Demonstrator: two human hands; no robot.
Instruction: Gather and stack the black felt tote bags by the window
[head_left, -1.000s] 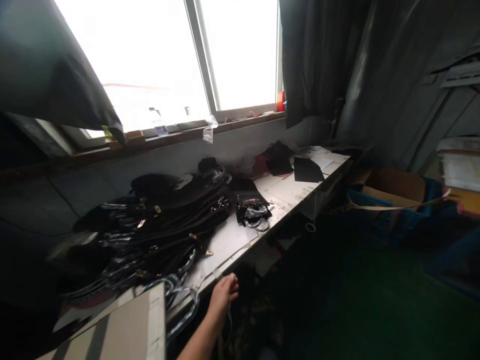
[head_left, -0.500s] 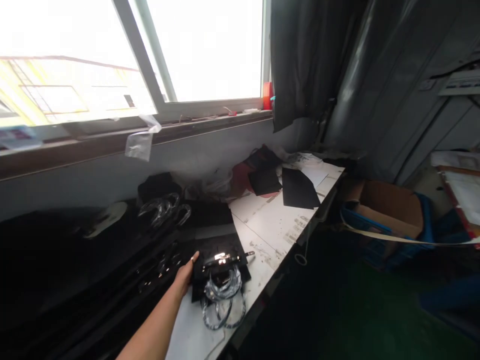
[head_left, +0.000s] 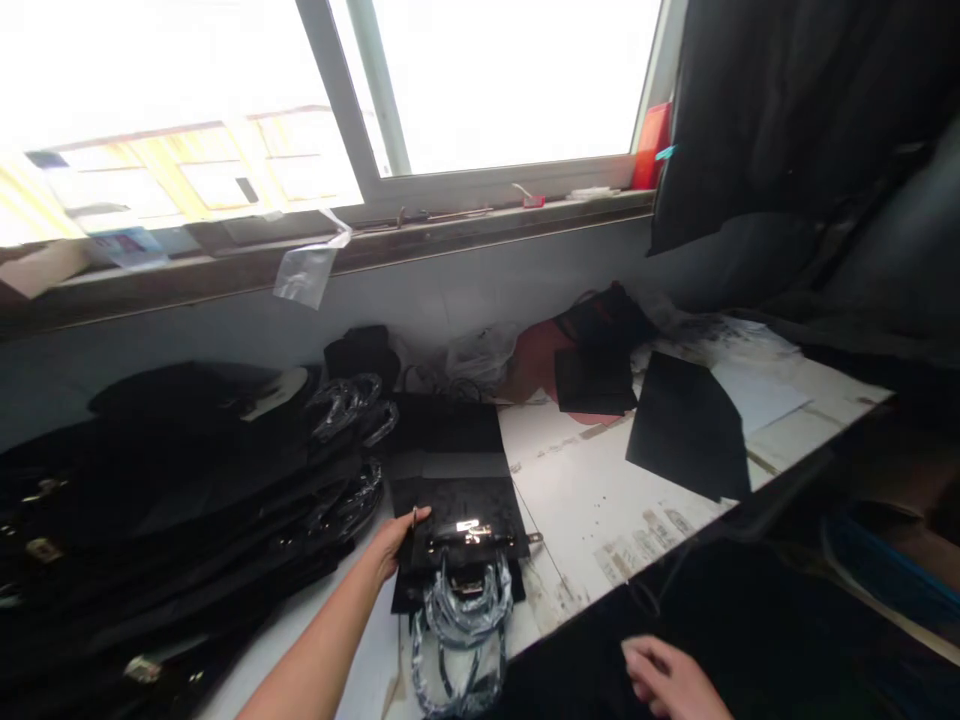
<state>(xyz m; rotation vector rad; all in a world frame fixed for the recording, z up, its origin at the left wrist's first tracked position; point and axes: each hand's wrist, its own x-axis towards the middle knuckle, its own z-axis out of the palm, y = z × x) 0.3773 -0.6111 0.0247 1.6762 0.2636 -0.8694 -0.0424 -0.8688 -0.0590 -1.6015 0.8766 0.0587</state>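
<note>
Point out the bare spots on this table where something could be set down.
Bare white table lies between the black bag under the left hand and the black sheet. Left of the bag, the stacked black bags crowd the surface.
</note>
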